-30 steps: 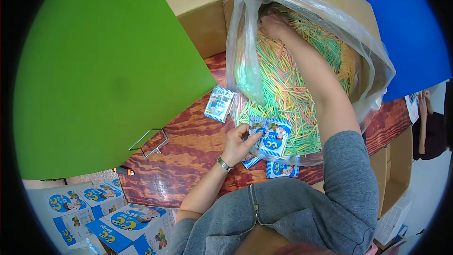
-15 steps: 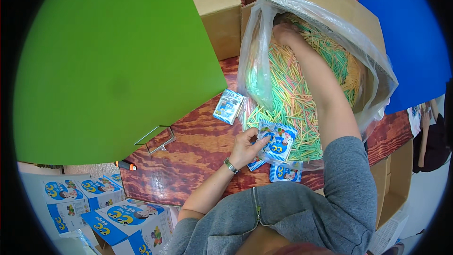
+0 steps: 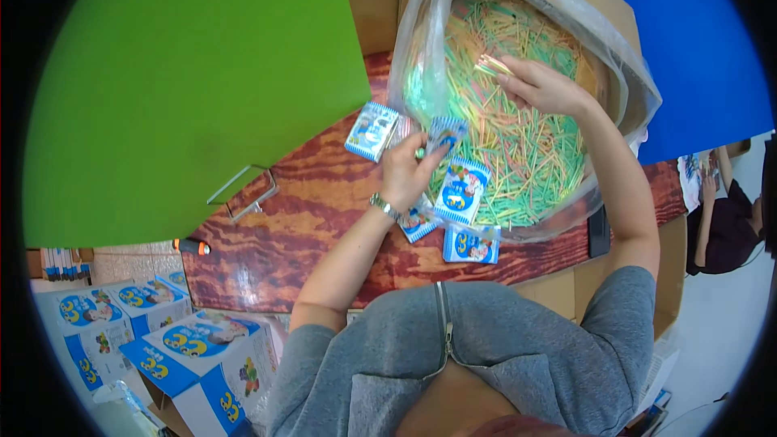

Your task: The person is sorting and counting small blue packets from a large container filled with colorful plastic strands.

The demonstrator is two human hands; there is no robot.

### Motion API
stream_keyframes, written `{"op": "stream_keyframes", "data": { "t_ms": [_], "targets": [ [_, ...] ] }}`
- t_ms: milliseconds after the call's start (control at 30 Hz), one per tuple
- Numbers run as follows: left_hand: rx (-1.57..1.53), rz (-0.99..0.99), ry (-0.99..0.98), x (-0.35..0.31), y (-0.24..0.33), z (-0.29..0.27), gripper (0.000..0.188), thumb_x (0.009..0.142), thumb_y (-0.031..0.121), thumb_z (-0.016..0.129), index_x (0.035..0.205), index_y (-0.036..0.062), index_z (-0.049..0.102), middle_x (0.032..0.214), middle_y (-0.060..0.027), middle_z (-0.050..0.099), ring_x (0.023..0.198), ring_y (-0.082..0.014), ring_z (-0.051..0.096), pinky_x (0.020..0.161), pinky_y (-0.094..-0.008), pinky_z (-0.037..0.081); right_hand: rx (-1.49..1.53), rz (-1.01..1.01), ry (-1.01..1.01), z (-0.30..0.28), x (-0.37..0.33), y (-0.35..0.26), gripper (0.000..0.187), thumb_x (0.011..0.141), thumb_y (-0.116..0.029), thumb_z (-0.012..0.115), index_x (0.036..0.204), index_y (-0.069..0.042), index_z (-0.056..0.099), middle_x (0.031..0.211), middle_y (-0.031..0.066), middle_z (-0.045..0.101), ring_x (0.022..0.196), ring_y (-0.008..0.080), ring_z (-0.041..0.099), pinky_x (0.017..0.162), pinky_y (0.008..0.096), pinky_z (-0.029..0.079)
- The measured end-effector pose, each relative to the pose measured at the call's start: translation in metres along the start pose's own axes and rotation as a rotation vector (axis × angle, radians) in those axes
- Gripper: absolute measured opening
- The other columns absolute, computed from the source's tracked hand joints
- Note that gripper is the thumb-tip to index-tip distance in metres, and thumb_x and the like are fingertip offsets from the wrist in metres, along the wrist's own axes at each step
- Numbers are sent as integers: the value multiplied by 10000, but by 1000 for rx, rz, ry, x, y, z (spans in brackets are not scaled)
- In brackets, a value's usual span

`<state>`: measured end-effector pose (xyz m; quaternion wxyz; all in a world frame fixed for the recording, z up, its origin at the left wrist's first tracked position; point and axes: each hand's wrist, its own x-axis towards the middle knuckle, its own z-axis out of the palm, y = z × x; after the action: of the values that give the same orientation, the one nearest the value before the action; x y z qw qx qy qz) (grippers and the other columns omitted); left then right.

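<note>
My right hand [image 3: 544, 87] is over the box, closed on a small bundle of thin pastel sticks [image 3: 489, 65]. Below it, loose green, yellow and pink sticks [image 3: 526, 137] fill a cardboard box lined with a clear plastic bag [image 3: 411, 48]. My left hand [image 3: 402, 174], with a watch on the wrist, pinches a blue-and-white packet [image 3: 447, 131] at the box's left side. Another packet [image 3: 463, 188] lies on the sticks near the front rim. Further packets rest on the table, one [image 3: 372, 131] left of my left hand and one [image 3: 472, 244] before the box.
A green panel [image 3: 194, 97] stands at left, a blue panel [image 3: 696, 65] at right. The patterned red-brown table [image 3: 307, 235] carries a wire stand [image 3: 245, 193] and an orange-black tool [image 3: 191, 246]. Printed cartons [image 3: 198, 348] stand lower left. Another person [image 3: 728, 226] is at far right.
My right hand has come back from deep in the box and now holds sticks. One packet lies on the front sticks; my left hand, moved slightly up and left, holds a packet further left.
</note>
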<state>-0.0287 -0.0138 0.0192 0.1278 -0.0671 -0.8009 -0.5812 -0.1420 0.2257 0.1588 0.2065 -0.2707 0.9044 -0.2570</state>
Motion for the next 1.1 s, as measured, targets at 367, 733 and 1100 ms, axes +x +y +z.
{"op": "stream_keyframes", "data": {
  "t_ms": [367,733,1100],
  "targets": [
    [164,254,71,1,11,-4,174,804,115,764,870,10,643,693,-102,630,583,-176,598,537,-306,462,-399,-350,111,28,-33,-63,173,941,-146,558,936,2,469,788,199,589,744,421,597,632,495,447],
    [201,224,150,-5,12,-13,209,772,125,791,848,8,634,719,-101,641,611,-210,622,558,-320,486,-661,-219,-37,27,-30,-95,164,917,-163,539,926,1,530,813,202,663,772,383,669,634,480,510],
    [279,520,117,0,13,-28,331,763,67,769,1064,15,641,822,-124,648,735,-285,631,620,-364,500,-747,-280,-105,28,-11,-126,259,881,-194,648,1012,16,571,834,187,673,827,377,677,715,467,532]
  ]
}}
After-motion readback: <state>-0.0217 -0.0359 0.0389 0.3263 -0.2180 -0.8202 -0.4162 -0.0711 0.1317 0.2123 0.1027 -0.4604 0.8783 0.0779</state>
